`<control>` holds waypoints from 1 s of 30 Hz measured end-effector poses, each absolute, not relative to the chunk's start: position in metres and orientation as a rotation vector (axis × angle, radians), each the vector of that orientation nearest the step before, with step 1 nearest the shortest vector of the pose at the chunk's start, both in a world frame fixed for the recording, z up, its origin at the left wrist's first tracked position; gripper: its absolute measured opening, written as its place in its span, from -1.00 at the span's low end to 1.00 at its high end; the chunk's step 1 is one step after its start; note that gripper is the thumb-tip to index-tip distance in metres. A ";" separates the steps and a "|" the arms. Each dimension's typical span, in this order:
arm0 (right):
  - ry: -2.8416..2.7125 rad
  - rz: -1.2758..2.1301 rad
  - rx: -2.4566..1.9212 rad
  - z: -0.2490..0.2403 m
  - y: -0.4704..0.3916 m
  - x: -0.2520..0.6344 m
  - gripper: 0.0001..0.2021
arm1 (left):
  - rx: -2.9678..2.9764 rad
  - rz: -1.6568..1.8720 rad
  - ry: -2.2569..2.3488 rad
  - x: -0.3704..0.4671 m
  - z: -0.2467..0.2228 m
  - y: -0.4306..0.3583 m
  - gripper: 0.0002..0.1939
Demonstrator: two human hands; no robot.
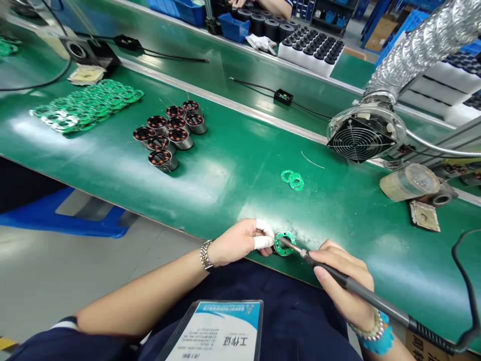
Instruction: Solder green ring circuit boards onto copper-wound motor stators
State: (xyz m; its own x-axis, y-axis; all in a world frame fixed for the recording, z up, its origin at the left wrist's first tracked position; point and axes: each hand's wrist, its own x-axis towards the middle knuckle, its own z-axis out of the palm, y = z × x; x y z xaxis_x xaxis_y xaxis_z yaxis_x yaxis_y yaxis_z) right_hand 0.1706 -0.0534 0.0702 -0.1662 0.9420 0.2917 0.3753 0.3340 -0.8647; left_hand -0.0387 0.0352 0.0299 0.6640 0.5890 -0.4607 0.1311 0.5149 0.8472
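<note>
My right hand (pixel 343 281) is closed around the dark handle of a soldering iron (pixel 361 288). The iron's metal tip reaches over a green ring-shaped circuit board (pixel 284 250), which appears to sit on a motor stator near the table's front edge. At the left rim of that board, my left hand (pixel 246 243) has its fingers closed against the piece. White wraps cover the thumb and a finger; whether a fine wire is also pinched there I cannot tell. Beyond the hands lie two loose green ring boards (pixel 296 182) and a thin piece of wire (pixel 312 160).
Several wound stators (pixel 180 139) and a batch of green ring boards (pixel 90 105) stand at left. A fan with a foil duct (pixel 356 138), a plastic cup (pixel 408 181) and a sponge holder (pixel 424 216) are at right. The iron's cord (pixel 466 291) loops along the right edge.
</note>
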 end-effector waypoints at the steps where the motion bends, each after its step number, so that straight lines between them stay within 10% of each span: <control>1: -1.707 0.793 -1.177 0.069 -0.053 0.172 -0.72 | 1.017 0.318 0.825 -0.039 0.030 0.035 -0.89; 17: -1.945 0.660 -1.241 0.033 -0.036 0.155 -0.60 | 0.685 0.449 0.858 -0.047 0.038 0.018 -0.58; 30: -1.875 0.545 -1.302 0.028 -0.042 0.149 -0.60 | 0.704 0.520 0.867 -0.031 0.026 0.008 -0.82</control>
State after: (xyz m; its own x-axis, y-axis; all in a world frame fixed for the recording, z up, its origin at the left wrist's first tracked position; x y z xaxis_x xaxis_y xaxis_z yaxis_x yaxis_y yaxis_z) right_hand 0.1489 -0.0416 0.0283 -0.1767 0.9195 0.3511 0.5881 0.3847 -0.7114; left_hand -0.0314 0.0076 0.0264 0.5501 0.6670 -0.5025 -0.1297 0.6627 0.7376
